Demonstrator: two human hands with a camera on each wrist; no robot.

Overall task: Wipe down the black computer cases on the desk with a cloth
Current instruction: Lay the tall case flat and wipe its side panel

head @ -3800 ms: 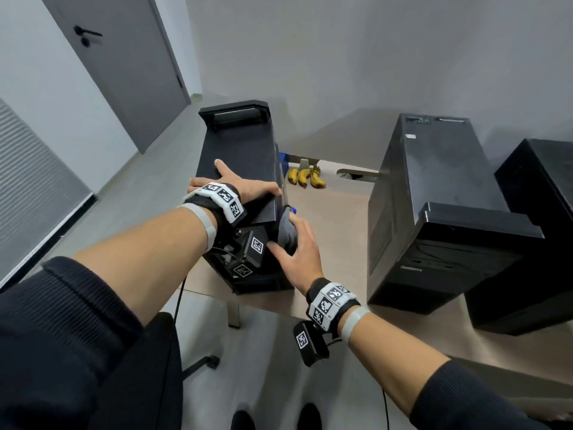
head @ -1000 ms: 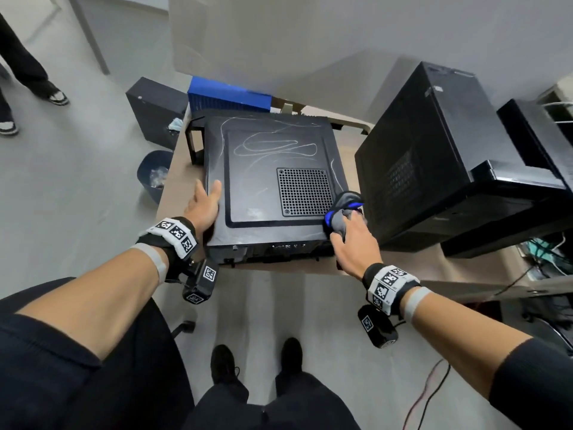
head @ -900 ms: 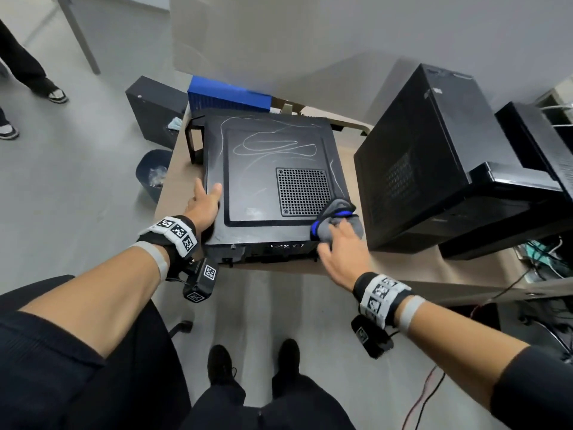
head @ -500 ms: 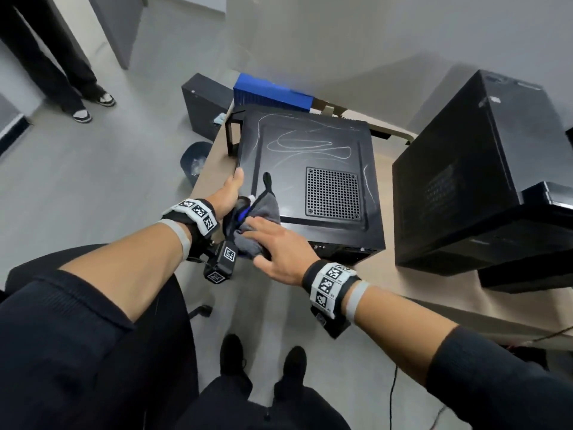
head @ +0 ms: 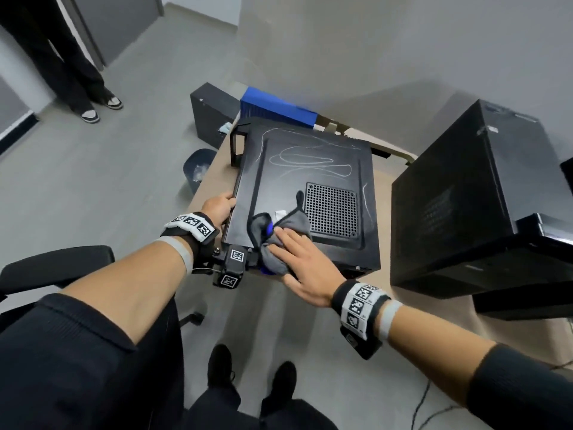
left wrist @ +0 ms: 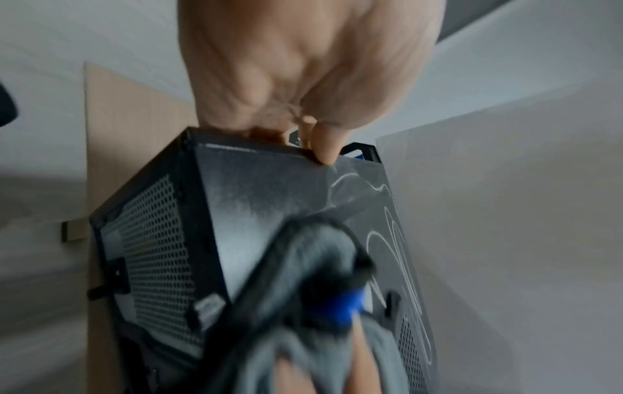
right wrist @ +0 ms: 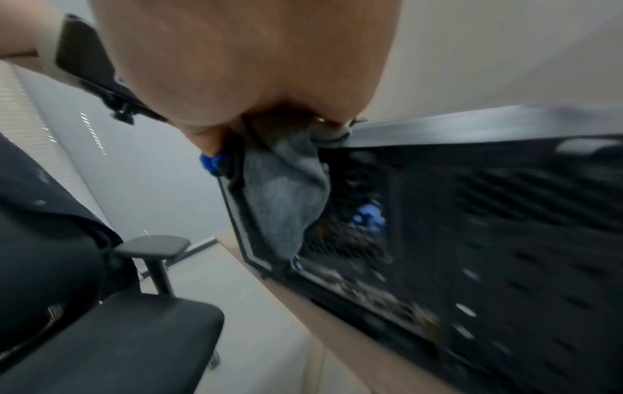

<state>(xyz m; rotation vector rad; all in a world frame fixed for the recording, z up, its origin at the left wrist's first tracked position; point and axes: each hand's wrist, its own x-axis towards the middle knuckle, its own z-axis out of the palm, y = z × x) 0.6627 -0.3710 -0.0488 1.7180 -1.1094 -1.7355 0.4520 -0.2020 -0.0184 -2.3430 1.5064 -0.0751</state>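
Observation:
A black computer case (head: 310,181) lies on its side on the desk (head: 384,209), its top panel marked with pale scribbled lines and a square vent grille. My left hand (head: 218,207) grips the case's left edge, thumb on the top rim (left wrist: 325,154). My right hand (head: 297,256) lies flat with straight fingers on a grey cloth with blue trim (head: 294,225), pressing it on the near left corner of the panel. Part of the cloth (right wrist: 286,200) hangs over the case's near face (right wrist: 472,213). The wrist views are blurred.
An upright black case (head: 465,197) stands close on the right, another behind it at the frame edge (head: 568,172). Beyond the desk are a blue box (head: 273,111), a black case on the floor (head: 210,110) and a bin (head: 198,169). A person stands far left (head: 77,72). A chair armrest (head: 62,265) is beside me.
The case, upright earlier, lies on its side. My right hand has slid the cloth from the near right corner to the near left corner. The left hand stays on the left edge.

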